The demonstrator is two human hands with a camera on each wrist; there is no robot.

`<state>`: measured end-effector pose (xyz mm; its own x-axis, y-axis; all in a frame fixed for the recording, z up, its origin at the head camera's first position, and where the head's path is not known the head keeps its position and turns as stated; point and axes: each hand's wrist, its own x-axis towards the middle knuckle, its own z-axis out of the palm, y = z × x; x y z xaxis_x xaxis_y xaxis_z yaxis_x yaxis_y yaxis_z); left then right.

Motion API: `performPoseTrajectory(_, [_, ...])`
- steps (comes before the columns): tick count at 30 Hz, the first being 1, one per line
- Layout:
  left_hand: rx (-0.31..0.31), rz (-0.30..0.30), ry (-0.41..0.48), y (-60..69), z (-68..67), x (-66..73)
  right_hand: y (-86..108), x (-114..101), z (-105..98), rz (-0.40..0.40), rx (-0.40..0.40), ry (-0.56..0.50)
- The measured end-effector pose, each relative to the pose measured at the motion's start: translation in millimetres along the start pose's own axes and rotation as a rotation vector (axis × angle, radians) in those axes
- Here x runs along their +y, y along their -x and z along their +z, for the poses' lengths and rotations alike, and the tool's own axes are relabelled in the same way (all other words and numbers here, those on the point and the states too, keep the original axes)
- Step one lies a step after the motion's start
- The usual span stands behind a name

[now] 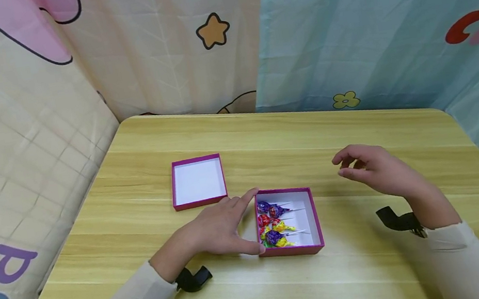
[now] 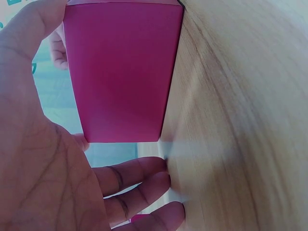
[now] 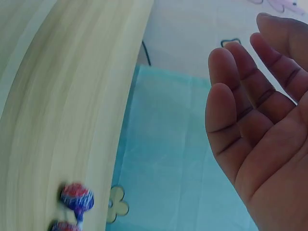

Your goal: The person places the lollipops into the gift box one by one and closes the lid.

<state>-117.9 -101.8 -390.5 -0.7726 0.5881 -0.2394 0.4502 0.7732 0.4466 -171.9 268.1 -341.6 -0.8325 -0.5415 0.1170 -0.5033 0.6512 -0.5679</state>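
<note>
A magenta box [image 1: 315,218] with a white inside stands on the table, several wrapped lollipops lying along its left side. My left hand [image 1: 221,225] touches the box's left corners, index finger at the far one and thumb at the near one. Its other fingers [image 2: 139,195] rest near the tabletop beside the box wall. My right hand [image 1: 376,169] hovers over the table right of the box, fingers loosely bent and holding nothing. Below it, two red-and-blue lollipops [image 3: 77,197] lie on the table in the right wrist view; the head view does not show them.
The box's lid [image 1: 199,181] lies inside up, to the left and farther back than the box. Printed curtains [image 1: 342,23] hang behind and along the sides of the wooden table [image 1: 288,131]. Each wrist wears a black strap [image 1: 399,221].
</note>
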Motion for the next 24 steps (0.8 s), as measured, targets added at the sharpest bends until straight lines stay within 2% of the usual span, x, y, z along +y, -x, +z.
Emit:
performPoseTrajectory(6, [0.0, 0.0, -0.001, -0.1, 0.5, -0.4, 13.9, 23, -13, 0.059, 0.053, 0.004])
performPoseTrajectory(16, [-0.005, -0.001, 0.0, 0.3, -0.2, -0.3, 32.7, 66, -35, 0.257, 0.031, 0.024])
performPoseTrajectory(24, [-0.007, -0.005, 0.004, 0.3, -0.5, 0.1, 31.0, 87, -35, 0.311, -0.018, 0.083])
